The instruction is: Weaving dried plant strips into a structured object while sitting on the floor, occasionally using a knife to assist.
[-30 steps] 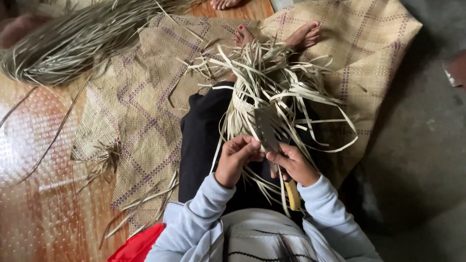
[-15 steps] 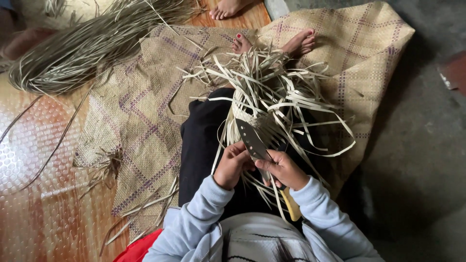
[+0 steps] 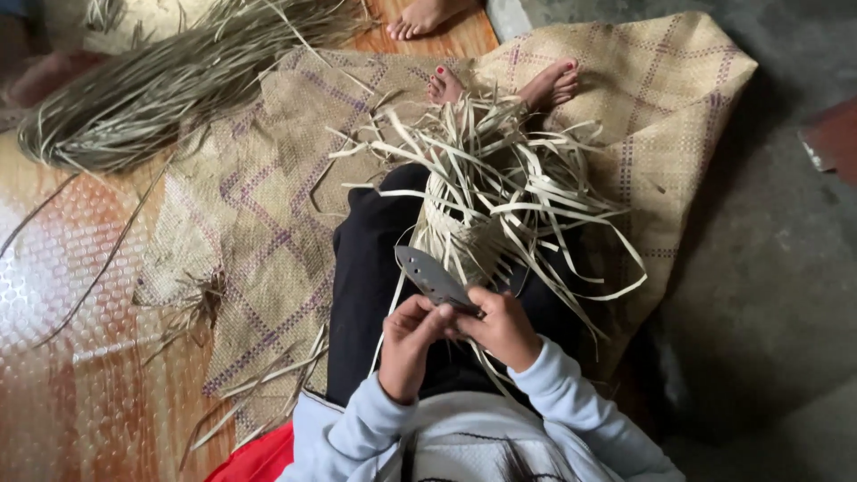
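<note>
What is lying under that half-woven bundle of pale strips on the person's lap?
Under the half-woven bundle are the person's legs in black trousers, stretched over a woven mat with purple lines. Bare feet stick out beyond it. The loose strips cover the shins.

The knife blade (image 3: 430,277) is dull grey metal, matt and dotted with holes. The half-woven basket (image 3: 469,228) is of pale, dry, flat plant strips. Beneath lies a coarse woven mat (image 3: 268,214), on a glossy, dimpled orange floor (image 3: 62,295).

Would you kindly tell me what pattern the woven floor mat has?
The woven mat is tan with purple crossing lines forming diamonds, clearest in the head view.
</note>
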